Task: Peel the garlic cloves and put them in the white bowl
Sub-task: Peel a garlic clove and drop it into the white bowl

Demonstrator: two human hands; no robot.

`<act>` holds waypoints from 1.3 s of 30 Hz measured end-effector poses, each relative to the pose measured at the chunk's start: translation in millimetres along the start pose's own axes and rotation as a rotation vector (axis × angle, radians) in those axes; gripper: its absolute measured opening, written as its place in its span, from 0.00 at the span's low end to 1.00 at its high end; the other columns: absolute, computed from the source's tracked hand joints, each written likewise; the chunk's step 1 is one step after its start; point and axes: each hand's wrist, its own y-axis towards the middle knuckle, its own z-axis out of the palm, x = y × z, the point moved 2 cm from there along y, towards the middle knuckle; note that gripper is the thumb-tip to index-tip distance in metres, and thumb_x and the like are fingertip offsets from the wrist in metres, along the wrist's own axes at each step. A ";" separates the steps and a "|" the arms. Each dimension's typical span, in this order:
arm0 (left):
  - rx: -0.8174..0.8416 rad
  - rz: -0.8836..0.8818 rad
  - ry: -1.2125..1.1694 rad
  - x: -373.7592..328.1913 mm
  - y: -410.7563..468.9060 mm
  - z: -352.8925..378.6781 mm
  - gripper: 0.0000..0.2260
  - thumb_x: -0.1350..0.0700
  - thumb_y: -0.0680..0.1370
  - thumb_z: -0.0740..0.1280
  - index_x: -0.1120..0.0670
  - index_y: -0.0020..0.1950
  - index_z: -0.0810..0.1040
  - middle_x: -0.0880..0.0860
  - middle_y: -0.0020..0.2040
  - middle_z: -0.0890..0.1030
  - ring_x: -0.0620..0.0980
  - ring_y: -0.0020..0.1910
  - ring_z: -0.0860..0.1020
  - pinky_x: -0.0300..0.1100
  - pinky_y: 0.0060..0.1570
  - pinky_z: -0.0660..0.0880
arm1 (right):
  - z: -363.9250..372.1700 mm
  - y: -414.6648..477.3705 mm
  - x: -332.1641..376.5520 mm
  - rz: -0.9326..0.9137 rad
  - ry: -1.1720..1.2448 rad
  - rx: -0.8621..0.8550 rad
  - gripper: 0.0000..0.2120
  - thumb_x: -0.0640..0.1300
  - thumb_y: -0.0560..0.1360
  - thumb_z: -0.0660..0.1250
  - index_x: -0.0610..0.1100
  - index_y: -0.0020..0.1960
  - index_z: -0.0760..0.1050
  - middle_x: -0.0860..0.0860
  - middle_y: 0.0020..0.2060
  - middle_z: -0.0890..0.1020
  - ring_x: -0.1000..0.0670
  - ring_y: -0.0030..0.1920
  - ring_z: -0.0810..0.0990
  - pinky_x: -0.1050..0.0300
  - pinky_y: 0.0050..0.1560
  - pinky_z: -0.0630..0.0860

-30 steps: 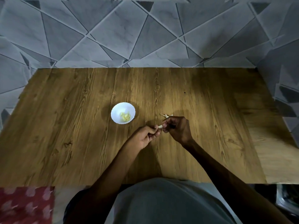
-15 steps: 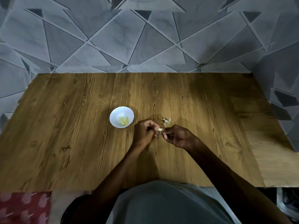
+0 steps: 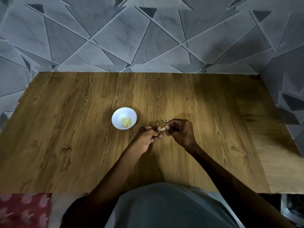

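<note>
- Right hand (image 3: pixel 180 131) has shifted a little farther from the body since the earlier frame and now partly covers the peel scraps (image 3: pixel 165 120). Left hand (image 3: pixel 148 134) and white bowl (image 3: pixel 115 115) have hardly moved.
- Head view, step: mid-peel on one garlic clove (image 3: pixel 163 129), held just above the table (image 3: pixel 65 129), right of the bowl and near it.
- Hands: both have fingers curled. Right pinches one end of the clove between thumb and forefinger. Left fingertips close on the other end. Only a pale sliver shows between them.
- Too small to tell how much skin remains.
- Bowl already holds several peeled cloves (image 3: pixel 126 123).
- Next, my read: strip the remaining skin, drop it by the scraps, then carry the clove left to the bowl.
</note>
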 end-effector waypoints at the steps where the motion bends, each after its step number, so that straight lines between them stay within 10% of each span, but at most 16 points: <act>1: -0.014 0.037 0.012 -1.0 -0.1 0.1 0.09 0.72 0.76 0.65 0.60 0.42 0.80 0.53 0.36 0.82 0.45 0.34 0.82 0.37 0.44 0.79 | -0.3 0.2 -0.7 0.037 0.000 -0.009 0.04 0.34 0.73 0.73 0.41 0.43 0.83 0.51 0.33 0.84 0.54 0.31 0.83 0.63 0.35 0.80; 9: 0.022 0.318 0.156 -7.6 -2.5 -0.2 0.05 0.67 0.72 0.74 0.59 0.46 0.83 0.55 0.39 0.85 0.50 0.41 0.84 0.42 0.47 0.81 | -5.4 4.7 4.2 0.387 0.293 0.022 0.04 0.37 0.75 0.71 0.36 0.47 0.82 0.45 0.35 0.84 0.49 0.33 0.83 0.59 0.35 0.81; 18: -0.039 0.987 0.908 -11.9 -4.3 3.5 0.06 0.62 0.75 0.72 0.55 0.48 0.85 0.47 0.44 0.85 0.38 0.42 0.80 0.29 0.45 0.73 | -2.4 11.9 -15.0 0.954 0.779 0.172 0.05 0.33 0.78 0.64 0.37 0.44 0.77 0.47 0.29 0.81 0.55 0.29 0.80 0.64 0.32 0.79; 23: 0.111 0.670 0.574 -13.7 4.5 -5.7 0.06 0.63 0.73 0.74 0.56 0.48 0.85 0.51 0.43 0.86 0.46 0.42 0.84 0.39 0.47 0.79 | -5.0 9.2 -18.3 0.894 0.746 0.272 0.05 0.33 0.79 0.63 0.37 0.47 0.77 0.46 0.31 0.81 0.54 0.29 0.80 0.61 0.32 0.79; 31: 0.262 0.220 0.039 -16.7 4.3 -8.7 0.07 0.68 0.75 0.70 0.60 0.51 0.83 0.56 0.44 0.85 0.50 0.45 0.84 0.38 0.48 0.79 | -20.0 16.9 2.3 0.277 0.336 0.211 0.03 0.32 0.75 0.70 0.34 0.47 0.81 0.42 0.38 0.84 0.47 0.38 0.84 0.56 0.41 0.81; 39: 0.287 0.178 0.055 -10.8 7.2 -8.8 0.13 0.68 0.75 0.69 0.57 0.56 0.80 0.55 0.40 0.83 0.47 0.38 0.82 0.38 0.44 0.79 | -19.5 18.2 4.0 0.054 0.011 0.173 0.04 0.33 0.74 0.71 0.40 0.46 0.83 0.51 0.34 0.84 0.54 0.34 0.84 0.63 0.37 0.81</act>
